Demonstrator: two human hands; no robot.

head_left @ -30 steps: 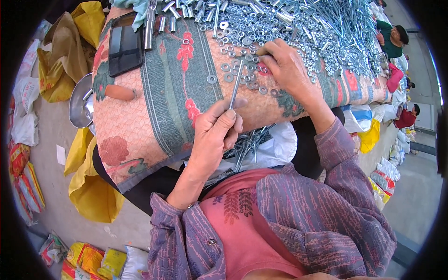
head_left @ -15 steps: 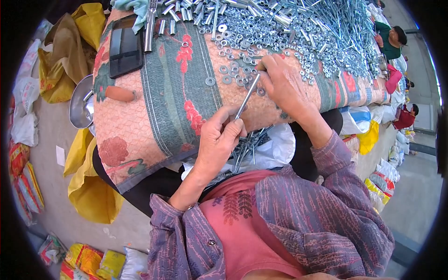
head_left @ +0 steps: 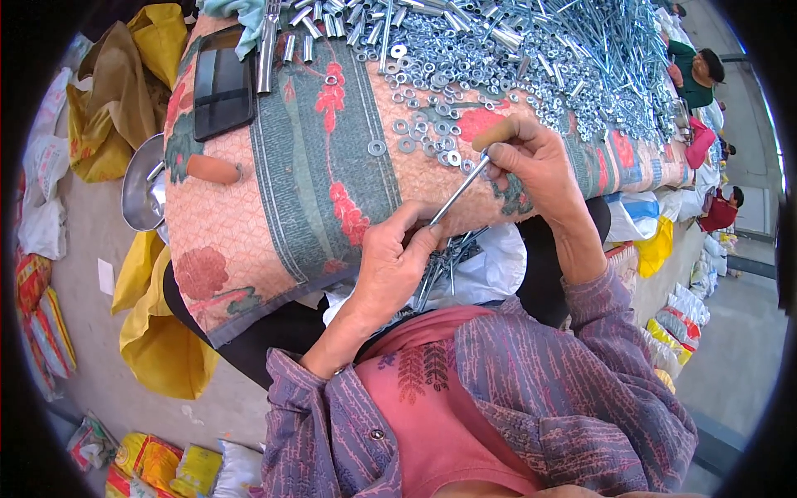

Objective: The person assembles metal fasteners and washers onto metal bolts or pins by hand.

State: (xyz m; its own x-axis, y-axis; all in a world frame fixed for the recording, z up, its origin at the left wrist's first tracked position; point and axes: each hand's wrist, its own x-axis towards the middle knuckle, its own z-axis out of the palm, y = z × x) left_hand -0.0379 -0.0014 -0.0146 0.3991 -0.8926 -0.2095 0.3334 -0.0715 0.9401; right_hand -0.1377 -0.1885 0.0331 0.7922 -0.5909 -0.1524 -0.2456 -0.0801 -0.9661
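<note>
My left hand (head_left: 394, 257) is closed round the lower end of a slim, shiny metal rod (head_left: 462, 190), which slants up to the right. At its upper end my right hand (head_left: 535, 162) pinches with thumb and forefinger; a tan cover sits on one fingertip. Whether a small part is also in that pinch, I cannot make out. Just beyond the rod, loose flat washers (head_left: 406, 144) lie on the flowered cloth (head_left: 307, 183). Below my hands, more metal rods (head_left: 444, 270) rest in a white bag (head_left: 502, 257) at my lap.
A large heap of nuts, sleeves and long rods (head_left: 614, 58) covers the far side. At left are a dark phone (head_left: 224, 87), an orange-brown cylinder (head_left: 213, 168) and a metal bowl (head_left: 143, 187). Yellow sacks (head_left: 170, 332) lie on the floor. Other people (head_left: 696, 73) sit far right.
My right hand has drawn back from the washers, nearer to me and rightward, and now pinches the rod's upper end. The rod's tip has shifted right and down; my left hand keeps hold.
</note>
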